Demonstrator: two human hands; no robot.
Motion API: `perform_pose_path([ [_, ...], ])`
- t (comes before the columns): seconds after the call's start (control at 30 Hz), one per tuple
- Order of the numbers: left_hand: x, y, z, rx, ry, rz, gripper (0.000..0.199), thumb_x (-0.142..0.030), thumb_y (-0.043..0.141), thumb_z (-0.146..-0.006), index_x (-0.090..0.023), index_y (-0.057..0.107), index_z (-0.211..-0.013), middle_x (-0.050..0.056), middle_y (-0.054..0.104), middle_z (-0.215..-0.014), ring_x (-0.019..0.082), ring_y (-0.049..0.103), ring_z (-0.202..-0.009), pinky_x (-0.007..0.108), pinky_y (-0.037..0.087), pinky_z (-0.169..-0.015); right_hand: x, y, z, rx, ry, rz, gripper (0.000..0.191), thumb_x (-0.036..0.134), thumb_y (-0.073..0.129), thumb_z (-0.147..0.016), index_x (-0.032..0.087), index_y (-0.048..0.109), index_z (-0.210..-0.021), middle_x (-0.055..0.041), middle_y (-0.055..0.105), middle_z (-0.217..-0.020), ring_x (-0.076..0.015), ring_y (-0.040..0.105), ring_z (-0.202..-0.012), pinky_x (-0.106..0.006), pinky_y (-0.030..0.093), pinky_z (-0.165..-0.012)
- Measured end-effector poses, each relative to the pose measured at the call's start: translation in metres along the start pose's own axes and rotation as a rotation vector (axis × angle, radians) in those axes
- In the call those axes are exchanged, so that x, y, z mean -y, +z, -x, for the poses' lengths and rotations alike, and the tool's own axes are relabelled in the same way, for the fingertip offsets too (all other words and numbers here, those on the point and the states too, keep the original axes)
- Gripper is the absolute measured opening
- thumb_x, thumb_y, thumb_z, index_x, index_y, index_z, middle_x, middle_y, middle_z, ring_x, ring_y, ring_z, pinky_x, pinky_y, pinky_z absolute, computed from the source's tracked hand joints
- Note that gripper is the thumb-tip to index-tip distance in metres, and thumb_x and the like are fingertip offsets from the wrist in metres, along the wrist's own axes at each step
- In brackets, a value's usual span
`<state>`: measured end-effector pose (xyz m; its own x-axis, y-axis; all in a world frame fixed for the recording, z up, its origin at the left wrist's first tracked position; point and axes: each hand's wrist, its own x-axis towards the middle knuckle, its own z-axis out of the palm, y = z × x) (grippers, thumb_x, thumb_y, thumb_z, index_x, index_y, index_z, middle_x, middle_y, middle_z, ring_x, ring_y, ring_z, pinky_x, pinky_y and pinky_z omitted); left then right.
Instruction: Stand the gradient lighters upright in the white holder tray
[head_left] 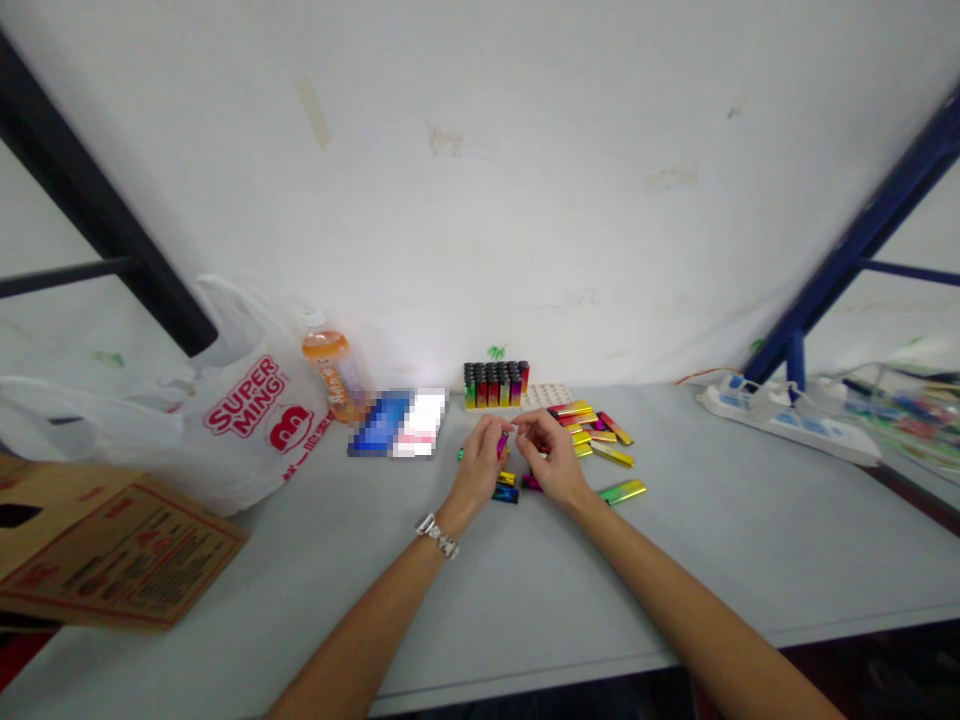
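Observation:
My left hand (pixel 478 460) is closed around a shiny purple lighter case (pixel 502 443), held upright just above the table. Its fingertips almost meet those of my right hand (pixel 553 462), which is pinched; whatever lies between its fingers is too small to make out. Below and between the hands lie a blue lighter case (pixel 506 494) and a yellow one. Several loose metallic cases (pixel 615 456) are heaped beside my right hand, with a green-yellow case (pixel 624 492) apart from them. Behind the hands, black-topped lighters (pixel 493 388) stand in rows next to a pale holed tray (pixel 549 396).
A white plastic bag (pixel 247 420), a cardboard box (pixel 127 550) and an orange drink bottle (pixel 330 365) occupy the left side. A blurred-out flat item (pixel 397 424) lies near the bottle. On the right are a power strip (pixel 787 418) and a blue metal frame (pixel 840 215).

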<state>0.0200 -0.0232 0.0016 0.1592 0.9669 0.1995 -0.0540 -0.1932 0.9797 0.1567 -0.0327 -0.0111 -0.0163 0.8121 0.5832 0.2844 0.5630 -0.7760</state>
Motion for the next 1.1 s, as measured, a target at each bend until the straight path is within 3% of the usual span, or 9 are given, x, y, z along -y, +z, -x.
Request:
perform_pose_path([
  [0.2,0.009,-0.001,-0.002,0.037,0.016,-0.019,0.039,-0.04,0.034,-0.096,-0.018,0.052,-0.123,-0.006,0.039,-0.056,0.011,0.034,-0.045,0.023,0.031,-0.046,0.001,-0.001,0.0,0.009,-0.021,-0.015,0.015,0.022,0.056,-0.085,0.019,0.06,-0.099,0.0008,0.053,-0.079,-0.012,0.048,-0.061,-0.026,0.039,-0.057],
  [0.43,0.01,-0.001,-0.002,0.024,-0.031,0.022,0.038,-0.035,0.034,-0.096,-0.021,0.052,-0.126,-0.004,0.041,-0.064,0.011,0.036,-0.049,0.022,0.033,-0.046,0.006,-0.002,0.002,0.059,-0.023,-0.065,0.026,0.028,0.058,-0.087,0.022,0.057,-0.112,-0.0014,0.053,-0.09,-0.0124,0.05,-0.065,-0.027,0.043,-0.06],
  [0.57,0.006,0.001,-0.001,-0.011,-0.031,0.029,0.036,-0.036,0.038,-0.095,-0.02,0.054,-0.124,0.001,0.054,-0.083,0.011,0.044,-0.057,0.021,0.037,-0.048,0.007,-0.001,0.002,0.083,-0.041,-0.055,0.028,0.031,0.059,-0.088,0.022,0.056,-0.114,-0.0016,0.052,-0.092,-0.0112,0.049,-0.063,-0.027,0.042,-0.058],
  [0.67,0.004,0.001,0.0,-0.01,-0.029,0.045,0.037,-0.042,0.041,-0.095,-0.02,0.054,-0.122,0.003,0.057,-0.092,0.011,0.049,-0.063,0.021,0.041,-0.051,0.009,0.001,0.001,0.103,-0.06,-0.041,0.024,0.031,0.06,-0.089,0.023,0.058,-0.111,-0.0016,0.051,-0.092,-0.0109,0.049,-0.063,-0.027,0.042,-0.058],
  [0.77,0.005,0.001,0.001,0.012,-0.008,0.046,0.045,-0.054,0.043,-0.094,-0.019,0.053,-0.12,0.002,0.056,-0.088,0.011,0.049,-0.064,0.021,0.041,-0.051,0.013,0.002,-0.001,0.13,-0.057,-0.049,0.018,0.032,0.062,-0.088,0.022,0.061,-0.103,-0.0014,0.051,-0.09,-0.01,0.047,-0.06,-0.026,0.042,-0.056],
  [0.87,0.007,0.0,0.002,0.056,-0.037,0.066,0.057,-0.066,0.036,-0.092,-0.019,0.052,-0.121,-0.002,0.05,-0.075,0.01,0.043,-0.057,0.021,0.036,-0.047,0.016,0.0,-0.003,0.144,0.002,-0.071,0.017,0.037,0.065,-0.087,0.02,0.065,-0.093,-0.0028,0.055,-0.091,-0.0095,0.048,-0.059,-0.026,0.041,-0.053],
  [0.97,0.008,0.0,0.003,0.095,-0.092,0.08,0.063,-0.07,0.031,-0.092,-0.021,0.049,-0.125,-0.003,0.047,-0.07,0.009,0.041,-0.052,0.021,0.034,-0.046,0.015,-0.004,-0.002,0.216,0.142,-0.183,0.023,0.042,0.067,-0.086,0.021,0.065,-0.096,-0.0003,0.06,-0.075,-0.0118,0.054,-0.056,-0.026,0.044,-0.053],
  [1.03,0.008,-0.001,0.003,0.118,-0.088,0.045,0.063,-0.07,0.028,-0.093,-0.021,0.047,-0.128,-0.002,0.052,-0.075,0.011,0.046,-0.054,0.022,0.037,-0.047,0.013,-0.009,-0.002,0.246,0.228,-0.264,0.027,0.044,0.068,-0.085,0.021,0.064,-0.099,0.0019,0.061,-0.065,-0.0139,0.058,-0.055,-0.027,0.046,-0.052],
  [1.1,0.008,-0.002,0.001,0.107,-0.025,-0.039,0.059,-0.066,0.028,-0.095,-0.021,0.047,-0.129,0.003,0.059,-0.09,0.014,0.056,-0.069,0.026,0.046,-0.058,0.011,-0.018,-0.005,0.217,0.26,-0.279,0.03,0.046,0.069,-0.084,0.021,0.062,-0.098,0.0007,0.065,-0.066,-0.0154,0.062,-0.056,-0.027,0.047,-0.051],
])
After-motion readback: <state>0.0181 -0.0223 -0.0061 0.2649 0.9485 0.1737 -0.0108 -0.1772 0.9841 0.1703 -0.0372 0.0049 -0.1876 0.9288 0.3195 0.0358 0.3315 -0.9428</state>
